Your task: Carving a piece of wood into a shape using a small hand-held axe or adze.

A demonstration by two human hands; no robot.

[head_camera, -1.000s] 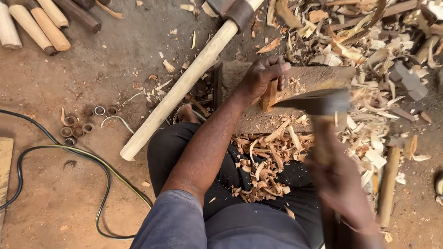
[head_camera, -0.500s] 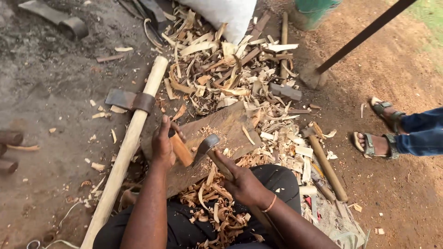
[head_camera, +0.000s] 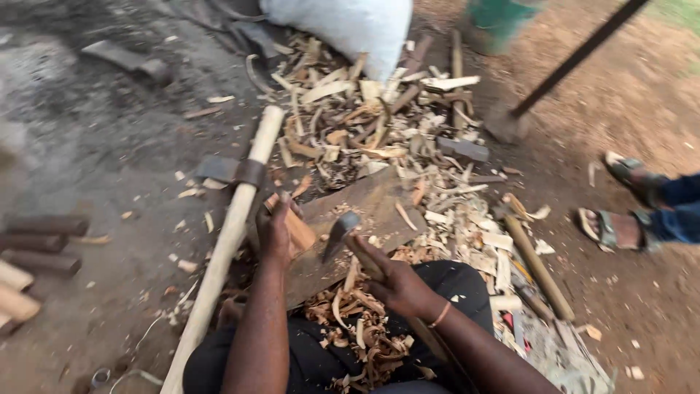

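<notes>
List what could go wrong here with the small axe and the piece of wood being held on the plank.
1. The left hand holds the wood piece close to the small axe; a stray blow could hit the fingers.
2. The plank rests over the lap amid loose shavings, so it might shift under a strike.
3. A bystander's sandalled feet are near; flying chips could reach them.

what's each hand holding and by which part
Left hand grips the small wood piece at its upper end; right hand holds the hatchet by its handle, below the head.
</notes>
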